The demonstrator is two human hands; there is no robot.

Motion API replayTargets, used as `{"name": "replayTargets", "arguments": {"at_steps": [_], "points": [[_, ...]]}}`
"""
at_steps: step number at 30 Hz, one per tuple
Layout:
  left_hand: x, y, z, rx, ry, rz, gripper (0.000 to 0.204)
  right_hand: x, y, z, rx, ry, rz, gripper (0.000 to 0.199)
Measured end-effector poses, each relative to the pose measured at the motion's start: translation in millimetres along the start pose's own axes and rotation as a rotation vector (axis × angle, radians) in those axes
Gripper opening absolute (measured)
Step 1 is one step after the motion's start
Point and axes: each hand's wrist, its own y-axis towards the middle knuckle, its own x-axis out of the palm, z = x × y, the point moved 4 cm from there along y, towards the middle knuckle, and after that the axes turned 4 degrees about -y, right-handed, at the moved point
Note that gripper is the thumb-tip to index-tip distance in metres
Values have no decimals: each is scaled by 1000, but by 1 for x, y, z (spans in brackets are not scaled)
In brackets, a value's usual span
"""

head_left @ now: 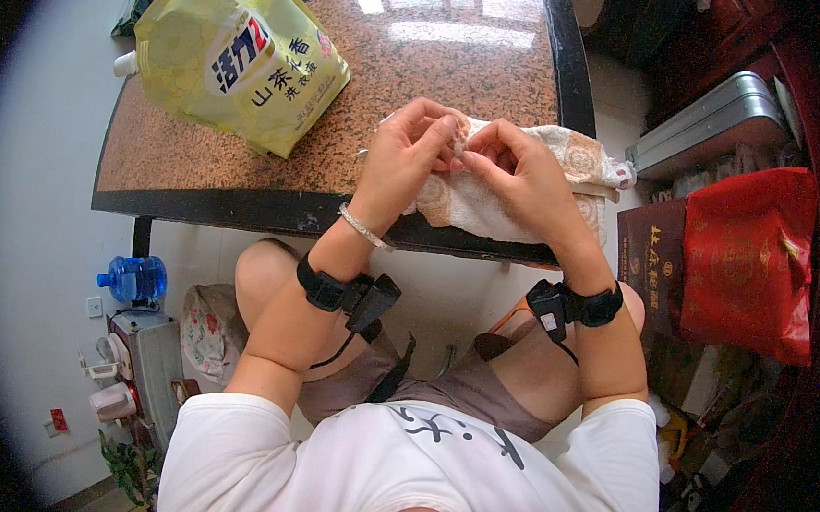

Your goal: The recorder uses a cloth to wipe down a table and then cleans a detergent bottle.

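Observation:
Over the near edge of the table, my left hand [409,145] and my right hand [522,178] meet with fingertips almost touching. Both are closed in a pinch around a small pale bit [459,146]; its kind is too small and too covered by fingers to make out, and it may be part of the cloth below. Under my hands lies a white and tan patterned cloth [462,202], spread to the right and partly hidden by my right hand and wrist. A pale strip shows at its right end.
A large yellow-green laundry detergent pouch [252,61] stands on the left of the brown speckled table [360,31] with a black rim. To the right are a red bag [747,254] and a silver case [719,126]. A blue water bottle [134,280] is at the left.

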Motion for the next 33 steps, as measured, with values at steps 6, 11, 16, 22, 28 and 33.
{"name": "replayTargets", "arguments": {"at_steps": [6,11,16,22,28,33], "points": [[-4,-1,1,4,18,37,18,-4,0,1,46,138,8,15],[-6,0,-2,-11,11,28,19,-5,2,3,86,346,-4,13],[-9,0,-2,-2,-5,45,17,6,1,3,162,448,-162,15],[-6,2,0,6,1,60,15,3,1,7,114,368,-237,12],[-7,-1,-2,-31,81,51,16,11,4,11,41,411,-173,14],[-9,-2,-3,-65,100,-55,17,12,5,15,107,480,-124,15]]}}
